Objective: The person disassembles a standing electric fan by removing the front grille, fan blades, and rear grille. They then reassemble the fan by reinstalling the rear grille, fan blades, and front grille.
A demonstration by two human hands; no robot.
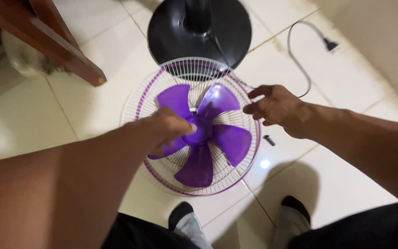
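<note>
A purple fan blade with several translucent vanes sits inside a white wire guard with a purple rim, seen from above. My left hand is closed around the blade's purple hub at the centre. My right hand pinches the right edge of the guard rim with its fingers curled. The fan's black round base and pole stand on the floor behind the guard.
A black power cord with its plug trails over the cream floor tiles at the right. A small black screw-like part lies by the guard. A brown wooden furniture leg stands at upper left. My socked feet are below.
</note>
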